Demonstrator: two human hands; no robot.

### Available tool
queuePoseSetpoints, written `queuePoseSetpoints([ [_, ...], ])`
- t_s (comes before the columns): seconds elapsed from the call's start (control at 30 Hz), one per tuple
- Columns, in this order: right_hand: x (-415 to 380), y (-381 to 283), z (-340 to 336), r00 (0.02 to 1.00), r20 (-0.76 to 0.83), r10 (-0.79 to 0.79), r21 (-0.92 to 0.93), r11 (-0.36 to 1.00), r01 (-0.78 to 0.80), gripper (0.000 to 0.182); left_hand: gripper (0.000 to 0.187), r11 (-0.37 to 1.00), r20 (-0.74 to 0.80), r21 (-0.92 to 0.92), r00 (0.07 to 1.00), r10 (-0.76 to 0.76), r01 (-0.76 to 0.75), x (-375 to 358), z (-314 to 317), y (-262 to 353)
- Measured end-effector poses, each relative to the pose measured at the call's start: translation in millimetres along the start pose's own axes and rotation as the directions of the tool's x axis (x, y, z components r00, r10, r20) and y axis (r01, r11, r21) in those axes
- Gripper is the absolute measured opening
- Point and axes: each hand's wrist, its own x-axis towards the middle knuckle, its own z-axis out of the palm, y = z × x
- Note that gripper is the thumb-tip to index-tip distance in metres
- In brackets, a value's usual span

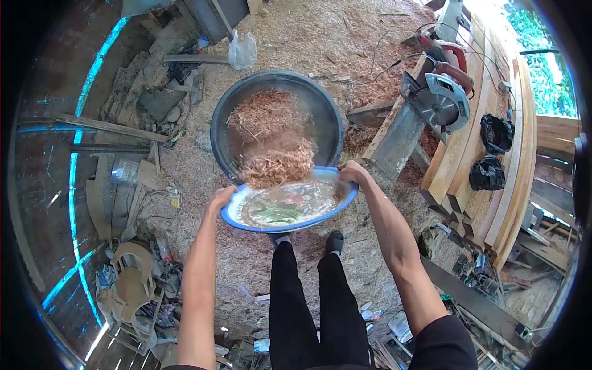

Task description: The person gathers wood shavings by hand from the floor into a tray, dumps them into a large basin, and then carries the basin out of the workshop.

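Observation:
Both my hands grip a wide enamel basin (290, 206) with a blue rim and a flower pattern inside. My left hand (223, 196) is closed on its left edge, my right hand (353, 173) on its right edge. The basin tilts away from me. Wood shavings (279, 165) are sliding over its far rim, blurred by motion. They drop into a large dark round tub (328, 117) on the ground just beyond, where a heap of shavings (265, 114) lies.
Sawdust (320, 37) covers the ground. To the right, a circular saw (438, 105) rests on timber, beside stacked planks (518, 172) and black plastic bags (487, 172). A plastic chair (129, 283) stands at the lower left. A white plastic bag (242, 50) lies behind the tub.

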Motion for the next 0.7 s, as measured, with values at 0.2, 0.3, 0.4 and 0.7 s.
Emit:
queuePoseSetpoints([
  [0.2,-21.8,5.1,10.8,0.971,-0.233,0.06,0.282,0.96,0.008,0.032,0.036,0.98,-0.01,-0.173,0.996,0.093,-0.094,-7.9,9.8,-15.1],
  [0.3,-20.1,16.4,20.1,0.993,-0.11,0.041,0.208,0.978,-0.018,0.044,0.049,0.994,0.088,-0.107,0.996,0.018,-0.008,-19.1,11.9,-12.9],
  [0.4,-33.8,20.8,25.8,0.986,-0.132,0.099,0.192,0.979,-0.073,0.042,0.036,0.999,0.043,-0.026,0.999,-0.028,0.03,-33.2,18.0,-7.2],
  [0.7,-119.5,87.4,96.5,0.957,-0.291,-0.007,0.387,0.913,0.125,0.041,0.033,0.92,0.108,-0.358,0.971,0.212,-0.161,-68.7,69.9,-51.0],
])
